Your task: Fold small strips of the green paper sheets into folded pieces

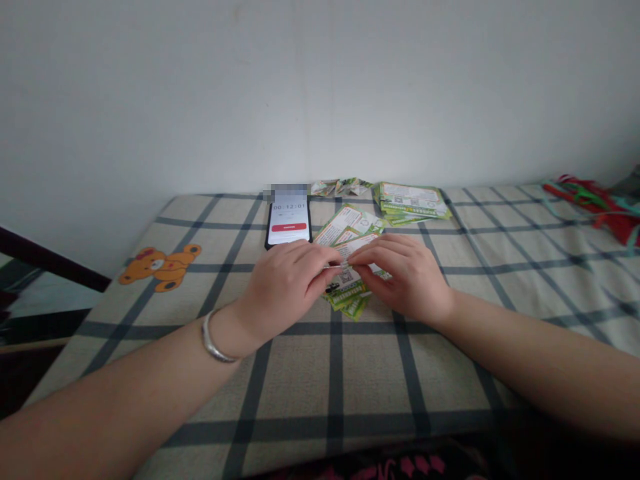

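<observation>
My left hand [290,277], with a silver bangle at its wrist, pinches one end of a thin piece of folded paper [339,267]. From the other side my right hand [405,277] pinches the same paper, fingertips almost meeting the left ones. The paper shows nearly edge-on, so its print cannot be read. Directly beneath both hands lies a loose pile of green-and-white printed leaflets [347,290], fanned out and partly covered by the fingers. One of them carries a QR code.
A phone [289,217] showing a running timer lies behind my left hand. Folded leaflets [343,187] sit along the wall, beside a neater leaflet stack [413,200]. A bear sticker [160,267] is at left on the checked tablecloth [295,387]. Red and green cords [595,203] lie far right.
</observation>
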### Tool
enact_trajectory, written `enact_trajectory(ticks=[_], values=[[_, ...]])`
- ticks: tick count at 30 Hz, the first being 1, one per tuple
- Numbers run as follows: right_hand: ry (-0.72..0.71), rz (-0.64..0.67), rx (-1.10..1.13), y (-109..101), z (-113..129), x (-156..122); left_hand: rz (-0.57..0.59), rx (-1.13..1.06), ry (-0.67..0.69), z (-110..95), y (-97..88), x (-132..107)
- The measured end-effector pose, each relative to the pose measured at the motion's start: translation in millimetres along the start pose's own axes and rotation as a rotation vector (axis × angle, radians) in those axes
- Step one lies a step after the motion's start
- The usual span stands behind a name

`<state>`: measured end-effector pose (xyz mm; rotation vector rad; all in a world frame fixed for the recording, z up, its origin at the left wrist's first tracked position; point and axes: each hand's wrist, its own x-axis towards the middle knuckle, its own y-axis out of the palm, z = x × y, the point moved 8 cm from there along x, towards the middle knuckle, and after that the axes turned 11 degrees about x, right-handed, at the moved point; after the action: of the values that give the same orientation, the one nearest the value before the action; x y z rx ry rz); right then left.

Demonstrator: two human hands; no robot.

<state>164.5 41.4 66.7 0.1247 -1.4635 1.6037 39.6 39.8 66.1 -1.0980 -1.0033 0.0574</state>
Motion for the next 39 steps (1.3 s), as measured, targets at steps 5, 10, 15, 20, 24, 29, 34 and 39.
enact_trajectory(ticks=[5, 10, 15, 20, 24, 29, 34, 39], values=[[0.003, -0.03, 0.012, -2, -1, 0, -0.047, 0.047, 0.035, -5, -3.0, -2], [-0.014, -0.074, 0.028, -6, 0, 0, -0.08, 0.029, 0.06, -9, -7.9, -1], [-0.016, -0.137, 0.056, -10, 0, -1, -0.063, -0.005, 0.007, -6, -9.2, -1], [0.033, -0.215, 0.032, -14, -5, -5, 0.007, -0.093, -0.086, 0, -3.1, -3], [-0.018, -0.151, 0.048, -13, -1, -5, 0.111, -0.346, -0.195, 7, 9.8, -7], [-0.104, -0.109, 0.049, -17, 5, -6, 0.232, -0.728, -0.39, 14, 28.8, -13], [-0.132, -0.117, 0.029, -20, 8, -6, 0.272, -0.856, -0.467, 12, 32.8, -14], [-0.147, -0.1, 0.019, -19, 10, -4, 0.257, -0.866, -0.411, 8, 29.7, -11]])
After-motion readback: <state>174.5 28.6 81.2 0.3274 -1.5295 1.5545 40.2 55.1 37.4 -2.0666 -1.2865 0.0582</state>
